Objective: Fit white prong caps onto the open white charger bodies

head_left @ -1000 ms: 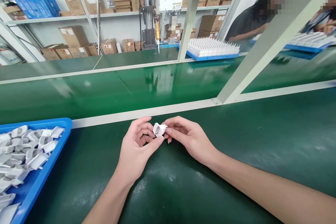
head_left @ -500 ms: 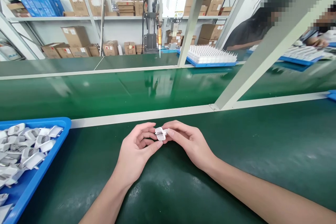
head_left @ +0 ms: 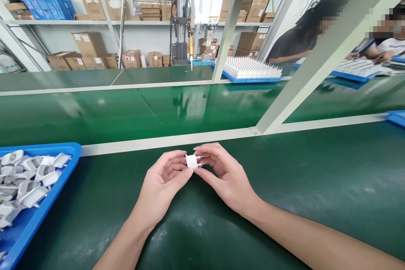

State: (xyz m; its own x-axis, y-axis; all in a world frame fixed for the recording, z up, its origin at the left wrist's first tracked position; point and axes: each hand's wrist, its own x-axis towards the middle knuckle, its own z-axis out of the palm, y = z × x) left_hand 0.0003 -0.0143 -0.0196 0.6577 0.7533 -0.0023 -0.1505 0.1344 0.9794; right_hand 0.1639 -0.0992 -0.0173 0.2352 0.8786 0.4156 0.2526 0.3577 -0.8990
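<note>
Green matting covers the workbench [head_left: 316, 185], and beyond a pale rail a shinier green belt [head_left: 126, 109] runs past shelves of cardboard boxes [head_left: 90, 44]. Both of the person's hands meet just above the mat, near the rail. The left hand [head_left: 164, 183] pinches a small white plug piece [head_left: 191, 161] between thumb and curled fingers, and the right hand [head_left: 226, 175] closes on the same piece from the other side, fingertips at its two thin pins, which stick out to the right. So both are clenched on the one part, held clear of the bench.

To do this well, I'd say the left should keep the body steady while the right works the pins squarely, without bending them.

At the left edge sits a blue tray [head_left: 68, 152] heaped with more white shells [head_left: 28, 177]. Farther back stands a press [head_left: 181, 29], beside a second tray of upright white parts [head_left: 249, 67]. Other people work at the far right. Box labels and a small sticker on the machine are too small to read.
</note>
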